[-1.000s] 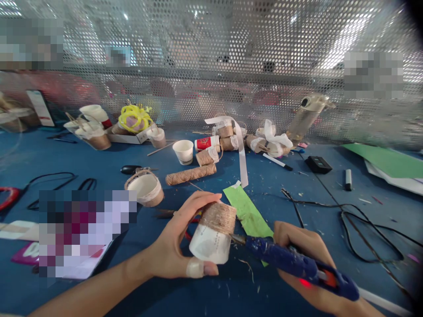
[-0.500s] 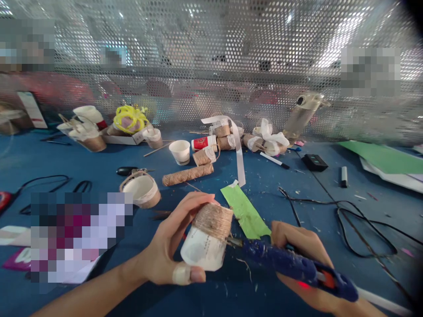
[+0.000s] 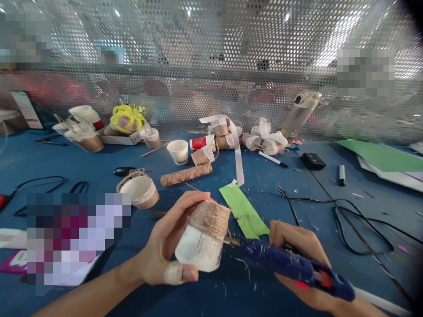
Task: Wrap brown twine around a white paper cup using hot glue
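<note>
Tilted in my left hand [image 3: 165, 244] is a white paper cup [image 3: 200, 248], its upper part wound with jute twine [image 3: 211, 218]. The fingers wrap behind it, and the thumb, with a beige bandage on it, lies along the near side. My right hand [image 3: 300, 246] grips a dark blue glue gun [image 3: 280, 259] with a red light glowing below its body. The gun's nozzle [image 3: 233, 241] points left at the cup's side, at the lower edge of the twine; whether it touches I cannot tell. A roll of twine [image 3: 187, 175] lies beyond the cup.
A strip of green paper [image 3: 243, 209] lies just beyond the glue gun. A twine-handled cup [image 3: 140, 191] stands left, a plain white cup [image 3: 178, 152] behind. Several wrapped cups [image 3: 224, 141], a bottle [image 3: 300, 116] and black cable [image 3: 346, 204] are farther out. A perforated metal screen [image 3: 211, 53] rises behind.
My left hand and the cup have shifted slightly left, and the cup has turned a little. The glue gun stays close to its side. The whole view has drifted slightly.
</note>
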### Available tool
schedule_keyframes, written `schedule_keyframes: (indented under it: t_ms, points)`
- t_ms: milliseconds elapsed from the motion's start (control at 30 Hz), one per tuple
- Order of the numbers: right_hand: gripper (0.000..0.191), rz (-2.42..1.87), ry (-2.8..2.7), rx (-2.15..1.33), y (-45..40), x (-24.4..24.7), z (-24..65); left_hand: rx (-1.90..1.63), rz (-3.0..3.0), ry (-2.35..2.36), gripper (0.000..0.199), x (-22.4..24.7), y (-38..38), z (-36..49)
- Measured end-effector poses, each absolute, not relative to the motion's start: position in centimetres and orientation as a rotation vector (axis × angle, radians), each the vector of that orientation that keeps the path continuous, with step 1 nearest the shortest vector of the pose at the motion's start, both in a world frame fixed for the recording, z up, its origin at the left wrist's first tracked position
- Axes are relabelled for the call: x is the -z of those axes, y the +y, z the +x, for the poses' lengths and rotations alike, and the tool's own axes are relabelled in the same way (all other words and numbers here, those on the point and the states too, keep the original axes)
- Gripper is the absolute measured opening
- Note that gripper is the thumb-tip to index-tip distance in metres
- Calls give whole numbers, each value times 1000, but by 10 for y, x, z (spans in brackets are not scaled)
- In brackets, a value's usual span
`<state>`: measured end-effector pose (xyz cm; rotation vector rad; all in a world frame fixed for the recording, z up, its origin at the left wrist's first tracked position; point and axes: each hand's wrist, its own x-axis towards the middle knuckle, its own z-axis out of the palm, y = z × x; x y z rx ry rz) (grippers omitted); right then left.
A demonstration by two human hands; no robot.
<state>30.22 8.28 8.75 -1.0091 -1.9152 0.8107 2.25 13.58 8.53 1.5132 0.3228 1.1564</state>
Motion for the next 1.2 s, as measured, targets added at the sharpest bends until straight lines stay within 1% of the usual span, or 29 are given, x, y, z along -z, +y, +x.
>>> schedule_keyframes:
  t_ms: [467, 667, 767, 933, 1200]
  points:
    - [26, -994, -1913, -806, 80, -83, 303, -1155, 1618, 399, 86, -86, 132, 22]
    - [28, -991, -1926, -804, 81, -82, 303, -1197, 1599, 325, 84, -93, 136, 24]
    - [28, -1005, -1934, -771, 81, -84, 302, -1211, 1582, 283, 85, -94, 136, 26]
    - [29, -1017, -1945, -700, 82, -89, 299, -1272, 1519, 344, 91, -87, 132, 31]
    - [33, -1012, -1980, -663, 77, -90, 300, -1204, 1523, 385, 91, -86, 130, 32]
